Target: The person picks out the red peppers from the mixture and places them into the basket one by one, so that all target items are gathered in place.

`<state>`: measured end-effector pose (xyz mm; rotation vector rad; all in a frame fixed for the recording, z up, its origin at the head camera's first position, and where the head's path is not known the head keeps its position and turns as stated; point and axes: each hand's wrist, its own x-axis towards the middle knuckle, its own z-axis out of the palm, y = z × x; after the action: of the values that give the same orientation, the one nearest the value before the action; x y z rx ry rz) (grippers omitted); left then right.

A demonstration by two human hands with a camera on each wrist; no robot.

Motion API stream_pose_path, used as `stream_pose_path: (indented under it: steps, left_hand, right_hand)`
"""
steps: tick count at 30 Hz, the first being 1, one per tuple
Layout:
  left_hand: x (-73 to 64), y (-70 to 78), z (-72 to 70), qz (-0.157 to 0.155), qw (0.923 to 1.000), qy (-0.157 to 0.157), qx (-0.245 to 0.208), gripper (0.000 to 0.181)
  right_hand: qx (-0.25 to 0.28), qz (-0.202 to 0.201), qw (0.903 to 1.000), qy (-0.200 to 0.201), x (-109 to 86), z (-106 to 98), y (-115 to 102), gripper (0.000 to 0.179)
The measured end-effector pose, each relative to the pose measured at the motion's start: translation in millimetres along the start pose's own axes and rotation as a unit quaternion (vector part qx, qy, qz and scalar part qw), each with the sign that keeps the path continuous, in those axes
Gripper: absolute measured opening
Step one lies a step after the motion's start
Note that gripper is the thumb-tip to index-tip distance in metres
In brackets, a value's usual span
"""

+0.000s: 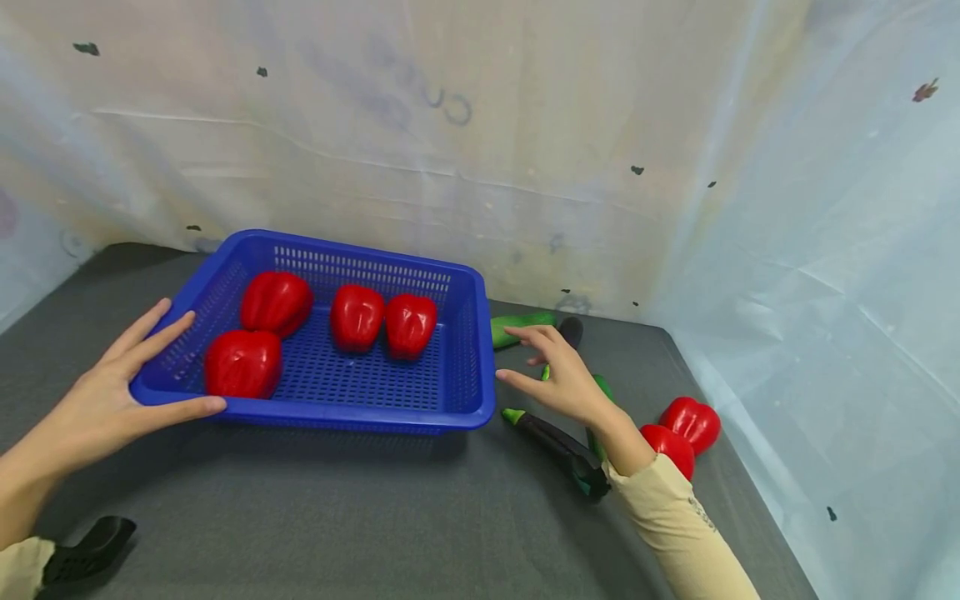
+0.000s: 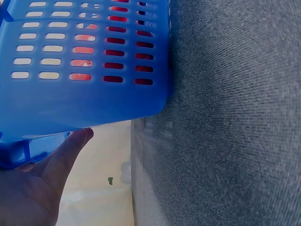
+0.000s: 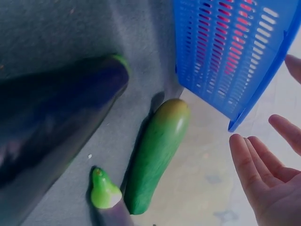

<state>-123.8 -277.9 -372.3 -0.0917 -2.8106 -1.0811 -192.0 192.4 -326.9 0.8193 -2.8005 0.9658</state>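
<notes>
A blue plastic basket (image 1: 360,413) holds several red bell peppers (image 1: 356,318). My left hand (image 1: 97,408) is at its near left corner, fingers straight and spread over the left rim, thumb along the front rim. The left wrist view shows the basket's slotted wall (image 2: 84,103) and a fingertip at the rim. Just off the right rim, my right hand (image 1: 570,379) hovers with fingers apart and nothing in them. Below that hand lie a dark eggplant (image 1: 555,442) and a green cucumber (image 3: 157,157), with another eggplant (image 3: 106,193) partly hidden in the head view.
Two more red bell peppers (image 1: 692,423) lie on the right of the grey tabletop (image 1: 360,517), partly behind my right forearm. Plastic sheeting (image 1: 525,150) hangs behind the table and along its right side. A black strap-like piece (image 1: 93,546) shows at my left sleeve.
</notes>
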Motion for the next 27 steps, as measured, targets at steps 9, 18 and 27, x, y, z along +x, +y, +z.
stream_pose_path:
  steps: [9,18,27]
  left_hand:
    - [0.5,0.3,-0.3,-0.002,1.0,-0.001,0.005,0.106]
    - [-1.1,2.6,-2.4,-0.001,1.0,-0.006,0.001,0.106]
    - [-0.5,3.0,-1.8,0.0,1.0,-0.007,-0.004,0.107]
  right_hand:
    - [-0.003,0.027,0.9996,0.004,-10.8,-6.7,9.8,0.055]
    - [-0.014,0.059,0.9981,0.009,-24.3,-14.7,21.5,0.057]
    - [-0.012,0.069,0.9974,0.015,-36.9,-20.9,33.2,0.057]
